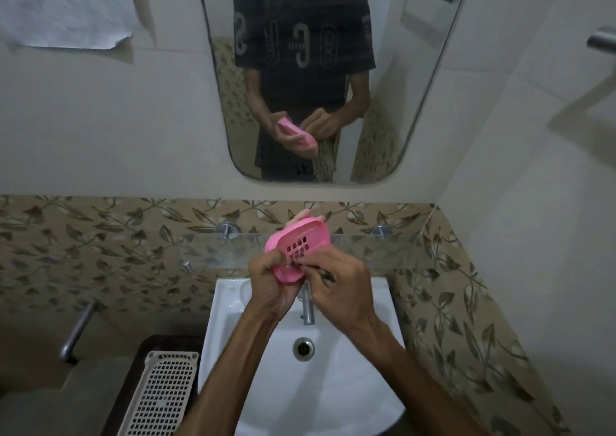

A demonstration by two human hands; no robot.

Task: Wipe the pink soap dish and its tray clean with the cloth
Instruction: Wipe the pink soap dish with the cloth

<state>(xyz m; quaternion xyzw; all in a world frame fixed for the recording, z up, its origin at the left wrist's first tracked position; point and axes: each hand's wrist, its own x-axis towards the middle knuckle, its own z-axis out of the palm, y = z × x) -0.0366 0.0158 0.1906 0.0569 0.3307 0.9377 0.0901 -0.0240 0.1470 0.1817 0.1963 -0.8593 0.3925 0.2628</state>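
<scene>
I hold the pink soap dish (301, 240) up over the sink, tilted, with its slotted tray facing me. My left hand (270, 285) grips the dish from the left and underneath, fingertips showing behind its far rim. My right hand (336, 285) has its fingers curled at the slotted tray's near edge, pinching there. The striped cloth (325, 159) shows only in the mirror reflection, hanging from that same hand; in the direct view it is hidden behind my hands.
A white sink (350, 385) with a drain (303, 348) and a chrome tap (307, 309) lies below. A glass shelf (366, 245) runs along the wall behind the dish. A beige perforated basket (160, 392) sits to the sink's left. The mirror (416, 69) hangs above.
</scene>
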